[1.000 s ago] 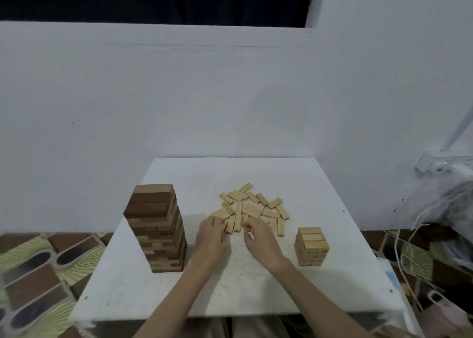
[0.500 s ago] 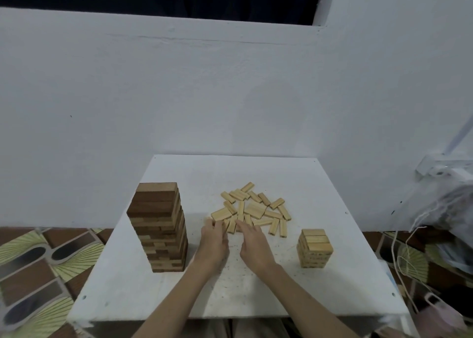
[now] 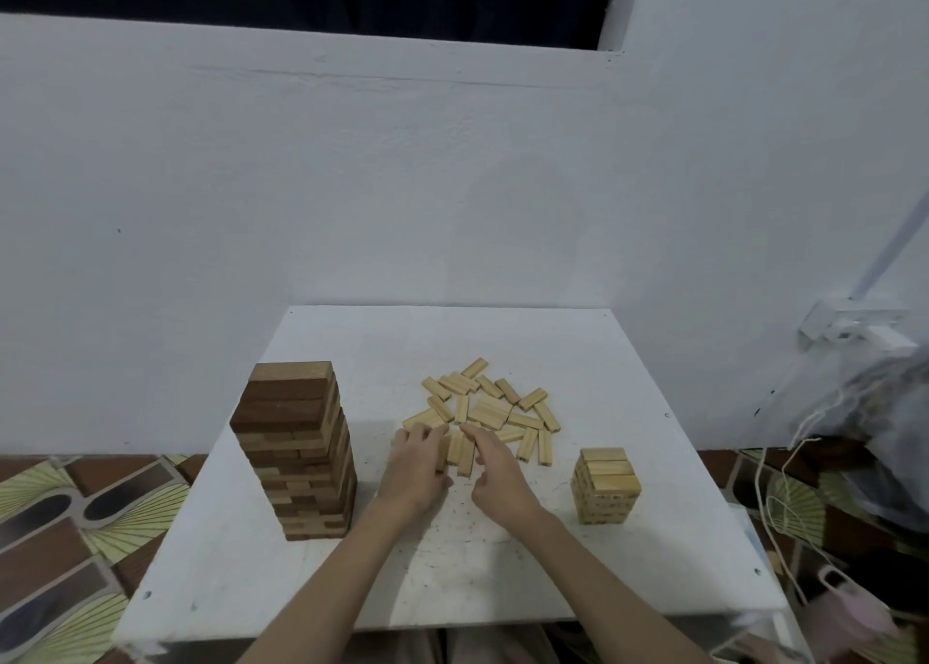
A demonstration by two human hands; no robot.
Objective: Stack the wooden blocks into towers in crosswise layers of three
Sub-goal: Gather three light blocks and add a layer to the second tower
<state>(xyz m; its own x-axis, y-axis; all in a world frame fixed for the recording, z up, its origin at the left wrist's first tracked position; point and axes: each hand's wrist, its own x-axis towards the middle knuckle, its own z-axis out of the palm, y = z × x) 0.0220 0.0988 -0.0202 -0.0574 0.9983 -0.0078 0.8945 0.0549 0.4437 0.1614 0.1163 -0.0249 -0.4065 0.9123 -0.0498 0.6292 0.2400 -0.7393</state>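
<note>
Right now the step in hand looks like gathering: both hands sit at the near edge of the loose pile (image 3: 485,414) of pale wooden blocks, squaring up a small group of blocks (image 3: 460,451) that lie side by side between them. The left hand (image 3: 417,467) has its fingers bent over the left side of that group, touching it; the right hand (image 3: 495,467) has its fingers stretched forward along the right side, relaxed more than clenched. Whether either one actually pinches a block I cannot tell from this angle.

Judging by the task, the next move calls for lifting three aligned blocks together and setting them crosswise on the short pale tower (image 3: 606,485), which stands near the right side of the white bench (image 3: 553,593), well apart from the pile and only a few layers high. Its top layer shows three blocks side by side, so the next layer should turn across them.

On the left stands a much taller tower (image 3: 296,449) of darker and mixed wood, close to the left forearm; a careless elbow could knock it. Cables (image 3: 784,467) hang off to the right beyond the bench, out of the path
</note>
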